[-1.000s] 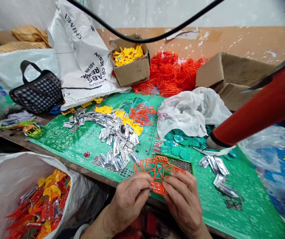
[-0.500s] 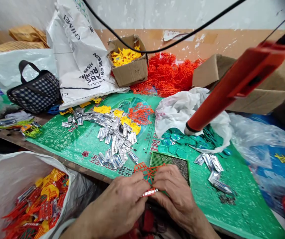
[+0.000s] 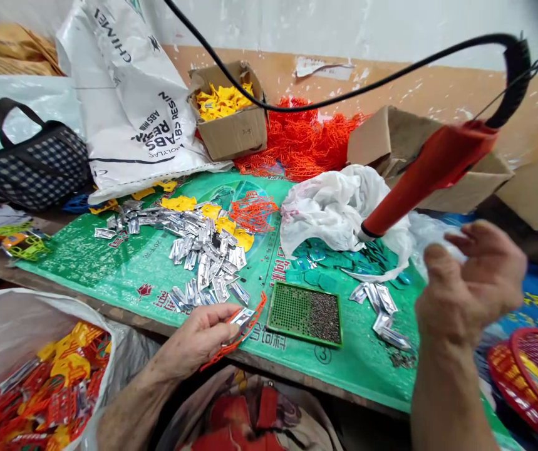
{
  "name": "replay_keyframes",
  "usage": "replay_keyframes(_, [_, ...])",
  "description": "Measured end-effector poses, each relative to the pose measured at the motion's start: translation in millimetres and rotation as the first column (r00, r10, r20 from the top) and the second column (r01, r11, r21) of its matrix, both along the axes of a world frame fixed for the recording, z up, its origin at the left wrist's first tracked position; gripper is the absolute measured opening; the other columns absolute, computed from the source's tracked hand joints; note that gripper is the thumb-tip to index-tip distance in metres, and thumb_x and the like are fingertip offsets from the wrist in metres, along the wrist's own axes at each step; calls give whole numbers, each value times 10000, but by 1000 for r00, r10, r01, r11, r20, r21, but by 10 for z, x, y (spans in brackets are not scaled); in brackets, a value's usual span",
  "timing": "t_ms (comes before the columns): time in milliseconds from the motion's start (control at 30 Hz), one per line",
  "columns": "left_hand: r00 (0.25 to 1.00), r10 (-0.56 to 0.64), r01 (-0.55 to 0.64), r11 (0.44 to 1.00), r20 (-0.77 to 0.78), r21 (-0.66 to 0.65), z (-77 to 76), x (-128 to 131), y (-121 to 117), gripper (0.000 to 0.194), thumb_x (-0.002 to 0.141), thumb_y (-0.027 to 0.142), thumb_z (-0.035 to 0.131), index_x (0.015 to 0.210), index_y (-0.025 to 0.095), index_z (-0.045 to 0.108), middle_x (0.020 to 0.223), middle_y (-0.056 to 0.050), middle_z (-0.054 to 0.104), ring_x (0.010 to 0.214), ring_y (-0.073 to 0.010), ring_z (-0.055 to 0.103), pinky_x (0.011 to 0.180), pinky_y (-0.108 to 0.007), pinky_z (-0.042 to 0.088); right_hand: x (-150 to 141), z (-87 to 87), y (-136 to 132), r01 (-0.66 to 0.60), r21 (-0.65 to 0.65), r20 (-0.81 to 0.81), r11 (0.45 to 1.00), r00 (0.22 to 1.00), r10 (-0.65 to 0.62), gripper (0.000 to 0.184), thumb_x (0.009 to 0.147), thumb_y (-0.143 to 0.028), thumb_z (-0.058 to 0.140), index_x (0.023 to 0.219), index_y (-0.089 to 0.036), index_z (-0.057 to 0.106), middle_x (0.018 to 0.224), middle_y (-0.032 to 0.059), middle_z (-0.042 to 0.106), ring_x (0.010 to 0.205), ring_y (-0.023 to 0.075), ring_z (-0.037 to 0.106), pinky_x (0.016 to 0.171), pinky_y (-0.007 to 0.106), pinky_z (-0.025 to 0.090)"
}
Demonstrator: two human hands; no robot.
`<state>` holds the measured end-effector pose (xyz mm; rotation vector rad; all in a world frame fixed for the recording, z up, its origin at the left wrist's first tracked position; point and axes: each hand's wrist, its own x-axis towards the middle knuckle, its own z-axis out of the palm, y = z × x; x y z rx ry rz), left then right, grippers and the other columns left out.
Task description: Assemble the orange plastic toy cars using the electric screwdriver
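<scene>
— While the left hand (image 3: 198, 338) pinches an orange frame (image 3: 240, 329) and silver piece (image 3: 243, 316) just left of the green tray (image 3: 297, 308), what's the right hand (image 3: 473, 285) doing?
— Raised right of the tray, fingers loosely apart, empty, below the red tool (image 3: 423, 178) hanging beyond.

The desk (image 3: 269, 366) is a worn wooden board, mostly covered by a green woven sheet (image 3: 123, 266) printed with red characters. On the sheet lie a heap of silver foil pieces (image 3: 203, 250), a few yellow plastic parts (image 3: 179, 203), a clump of orange plastic frames (image 3: 252, 212) and a small green tray (image 3: 304, 313) (its right part filled with dark grains). Right of the tray lie more foil pieces (image 3: 381, 310); behind it, teal parts (image 3: 339, 263) spill from a crumpled white bag (image 3: 334, 203). Further back stand a cardboard box (image 3: 233, 128) of yellow parts, a white resin sack (image 3: 128, 106), a pile of orange frames (image 3: 301, 141) and a checked handbag (image 3: 34, 166) at the left.
</scene>
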<state>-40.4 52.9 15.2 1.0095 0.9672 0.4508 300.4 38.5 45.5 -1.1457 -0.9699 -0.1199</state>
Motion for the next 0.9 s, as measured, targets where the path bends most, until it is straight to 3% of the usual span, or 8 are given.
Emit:
replay_keyframes(67, [996, 80, -78, 995, 29, -69, -35, 46, -16, 207, 710, 284, 726, 857, 141, 748, 713, -10, 693, 606, -115, 553, 590, -220, 379, 191, 110, 233, -107, -55, -11, 993, 994, 107, 629, 704, -422, 813, 1290, -370, 591, 1288, 17, 577, 1217, 281, 548, 823, 405, 506])
replay_keyframes(133, [990, 127, -120, 986, 54, -114, -43, 106, -34, 192, 675, 279, 751, 811, 143, 755, 708, -10, 707, 608, -110, 568, 599, -211, 400, 246, 257, 446, -278, -127, -32, 952, 961, 276, 602, 691, -502, 768, 1248, -399, 567, 1304, 5, 571, 1247, 293, 515, 900, 471, 496])
replay_keyframes(233, [982, 167, -153, 978, 91, -141, -38, 173, -56, 199, 655, 272, 766, 809, 146, 775, 729, -15, 733, 634, -109, 596, 620, -200, 423, 135, 510, 638, -440, -131, -187, 888, 891, 414, 486, 625, -399, 796, 1065, -397, 590, 1157, -20, 599, 1077, 258, 593, 874, 490, 514])
replay_keyframes(367, [968, 219, -197, 966, 126, -165, -24, 224, -53, 198, 630, 267, 786, 791, 151, 780, 707, -8, 736, 639, -108, 605, 625, -194, 429, -188, 696, 634, -552, -167, -386, 817, 799, 461, 429, 481, -220, 838, 846, -296, 625, 839, -40, 576, 720, 171, 595, 691, 391, 523])
replay_keyframes(500, [963, 240, -214, 958, 122, -193, -5, 287, -67, 179, 619, 264, 790, 749, 144, 763, 680, 6, 717, 594, -91, 570, 583, -191, 401, -611, 526, 433, -690, -262, -482, 675, 699, 528, 401, 487, -191, 855, 829, -242, 653, 703, -55, 586, 602, 134, 563, 573, 303, 486])
replay_keyframes(633, [953, 274, -241, 944, 128, -228, -2, 343, -131, 205, 621, 289, 794, 755, 141, 747, 701, -11, 725, 642, -127, 607, 632, -225, 432, -986, 197, 202, -730, -273, -508, 627, 663, 551, 258, 573, -173, 783, 814, -198, 694, 811, -6, 673, 663, 152, 609, 604, 313, 510])
replay_keyframes(733, [943, 304, -262, 930, 139, -257, -12, 361, -170, 242, 592, 282, 810, 781, 145, 743, 709, -25, 733, 696, -167, 643, 685, -260, 459, -1146, 33, 94, -707, -288, -521, 646, 682, 513, 105, 639, -198, 753, 707, -186, 673, 726, -1, 650, 629, 146, 579, 585, 310, 493])
replay_keyframes(900, [937, 336, -303, 917, 94, -259, -33, 361, -170, 240, 564, 258, 806, 757, 137, 731, 699, -33, 733, 652, -156, 628, 673, -267, 454, -1236, -62, 31, -687, -253, -545, 681, 683, 486, 125, 653, -207, 760, 666, -190, 637, 670, -9, 626, 587, 143, 552, 571, 316, 477])
